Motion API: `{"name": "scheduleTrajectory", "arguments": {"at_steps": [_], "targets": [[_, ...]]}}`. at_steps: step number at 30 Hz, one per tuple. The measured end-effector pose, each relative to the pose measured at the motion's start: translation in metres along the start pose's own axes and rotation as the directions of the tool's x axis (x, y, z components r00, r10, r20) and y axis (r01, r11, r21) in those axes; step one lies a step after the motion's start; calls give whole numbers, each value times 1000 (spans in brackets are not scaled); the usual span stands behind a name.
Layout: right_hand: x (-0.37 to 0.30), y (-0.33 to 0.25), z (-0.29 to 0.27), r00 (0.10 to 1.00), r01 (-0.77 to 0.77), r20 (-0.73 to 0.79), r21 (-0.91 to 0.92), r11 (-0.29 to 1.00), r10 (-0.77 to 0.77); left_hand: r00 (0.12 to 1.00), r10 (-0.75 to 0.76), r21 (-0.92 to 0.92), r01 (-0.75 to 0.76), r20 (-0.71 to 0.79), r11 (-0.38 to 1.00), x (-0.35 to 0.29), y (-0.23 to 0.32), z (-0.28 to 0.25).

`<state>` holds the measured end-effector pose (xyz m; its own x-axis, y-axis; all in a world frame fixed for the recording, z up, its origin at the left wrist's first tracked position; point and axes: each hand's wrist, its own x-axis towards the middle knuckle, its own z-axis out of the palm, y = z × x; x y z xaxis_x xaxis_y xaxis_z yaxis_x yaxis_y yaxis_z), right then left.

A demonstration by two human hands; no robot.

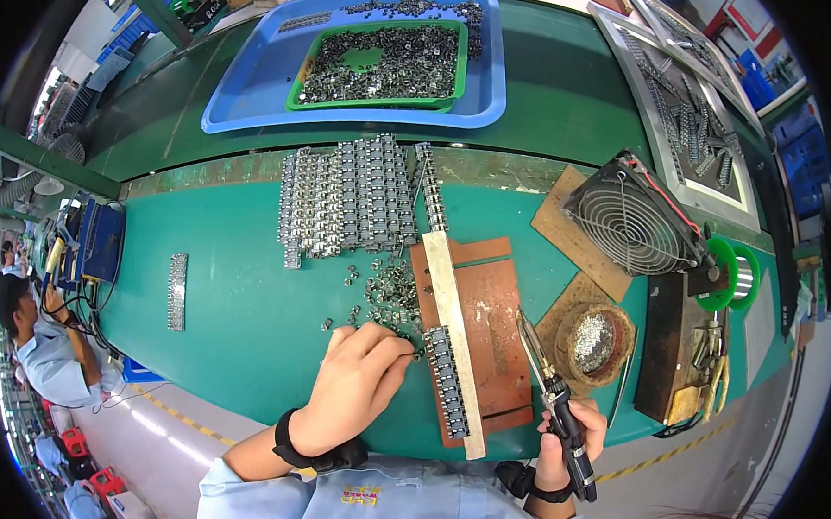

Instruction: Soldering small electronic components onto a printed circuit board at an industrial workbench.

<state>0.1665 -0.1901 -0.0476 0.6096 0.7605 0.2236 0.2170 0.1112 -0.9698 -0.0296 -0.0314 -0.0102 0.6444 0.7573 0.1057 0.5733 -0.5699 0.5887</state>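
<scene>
Metal parts (391, 293) lie mid-table (232, 295), probably light, stiff and slippery, best taken by their edges. The left hand (358, 378) pinches a small piece (418, 354) beside the strip (446, 383), toward the table's front edge; the right hand (590, 426) grips the iron (559, 406).

Light-blue work shirt (417, 505), front: small embroidered lettering (361, 496), yellow and red, stacked in short lines. No other lettering legible.
</scene>
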Motion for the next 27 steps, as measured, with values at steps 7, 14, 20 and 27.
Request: {"name": "scheduleTrajectory", "arguments": {"at_steps": [7, 14, 20, 27], "targets": [[0, 2, -1, 1000, 6, 8, -10, 1000, -6, 966, -249, -508, 250, 72, 824, -13, -4, -5], [1, 1, -1, 1000, 10, 3, -9, 1000, -10, 911, -343, -789, 381, 229, 483, -14, 1, -1], [2, 3, -1, 1000, 25, 7, -17, 1000, -25, 878, -371, -847, 427, 303, 318, -16, 4, -1], [4, 1, 0, 999, 27, 18, -29, 999, -26, 825, -369, -862, 495, 429, 105, -15, 3, 8]]}}
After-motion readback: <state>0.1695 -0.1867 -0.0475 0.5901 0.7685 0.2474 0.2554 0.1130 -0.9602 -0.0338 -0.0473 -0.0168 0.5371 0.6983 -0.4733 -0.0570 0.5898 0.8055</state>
